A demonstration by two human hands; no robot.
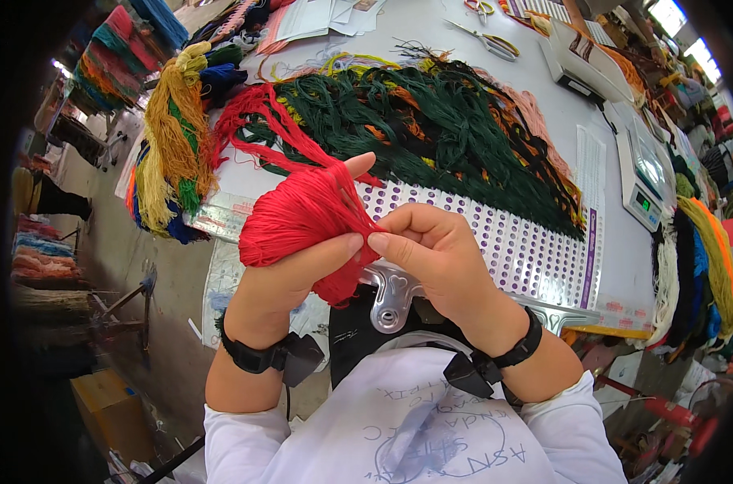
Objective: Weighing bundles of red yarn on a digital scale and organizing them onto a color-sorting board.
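A thick hank of red thread [290, 211] hangs over my left hand [302, 262], which is closed on it with the thumb on top. One finger of that hand sticks out above the hank. My right hand [431, 250] is beside it, thumb and index finger pinched on red strands at the hank's right edge. The thumbs of both hands nearly meet there. From the top of the hank, loose red strands trail away to the far left over the table. Behind it, dark green thread [463, 153] lies spread over a white card [512, 250] with rows of holes.
Metal clips [392, 302] hold the near table edge. Scissors [495, 44] lie at the far side. A digital scale [641, 181] stands at the right. Multicoloured hanks [177, 121] hang at the left table edge, more hanks [705, 258] at the right. A cardboard box [112, 411] is on the floor.
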